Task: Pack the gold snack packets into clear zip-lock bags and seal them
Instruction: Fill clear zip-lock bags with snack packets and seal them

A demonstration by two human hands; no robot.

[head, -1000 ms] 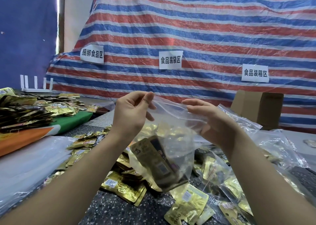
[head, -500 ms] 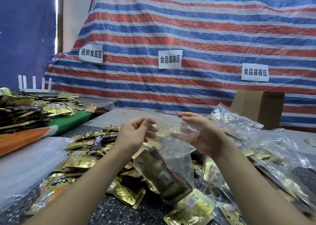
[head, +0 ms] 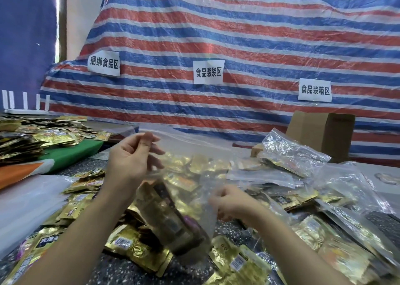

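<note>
1. While my left hand (head: pixel 132 154) pinches the zip-lock bag (head: pixel 184 176) by its top left corner, it hangs above the near pile of gold packets (head: pixel 138 248), several packets (head: pixel 166 215) inside.
2. My right hand (head: pixel 233 202) grips its right edge, lower down.
3. Sealing looks next: press along the strip.

Packets (head: pixel 138 247) on table (head: pixel 121 271); box (head: pixel 322 134) behind, right.
</note>
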